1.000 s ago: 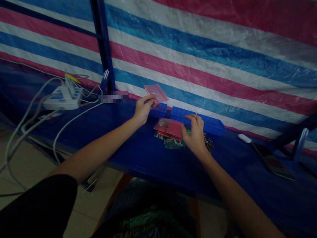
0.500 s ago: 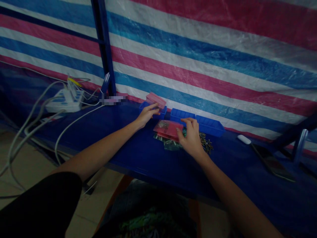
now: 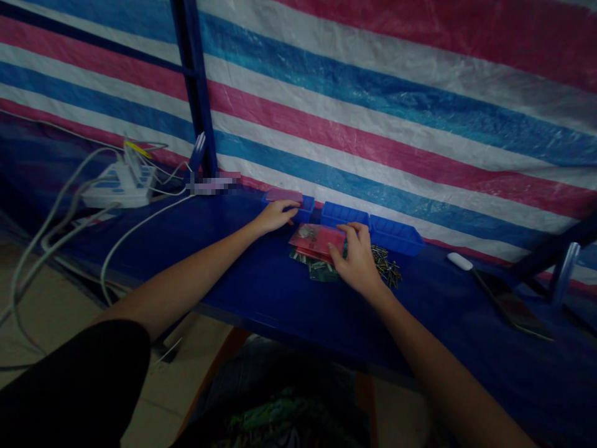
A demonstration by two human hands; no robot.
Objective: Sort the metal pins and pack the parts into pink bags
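My left hand (image 3: 275,217) rests against the left blue bin (image 3: 304,210), its fingers stretched toward the bin and touching a pink bag (image 3: 283,195) that lies flat in it. My right hand (image 3: 356,257) lies on a stack of pink bags (image 3: 313,239) on the blue table (image 3: 261,280), thumb and fingers curled at the stack's right edge. Green-tinted bags of small parts (image 3: 318,269) show under the stack. A heap of small dark screws (image 3: 386,264) lies just right of my right hand.
Two more blue bins (image 3: 373,227) stand in a row against the striped tarp wall (image 3: 373,112). A white power strip with cables (image 3: 119,186) sits at the far left. A white object (image 3: 459,261) and a dark phone (image 3: 510,306) lie at the right. A blue post (image 3: 196,93) rises behind.
My left hand has lowered the pink bag from the air into the left bin, where it now lies flat. My right hand shifted slightly left on the stack.
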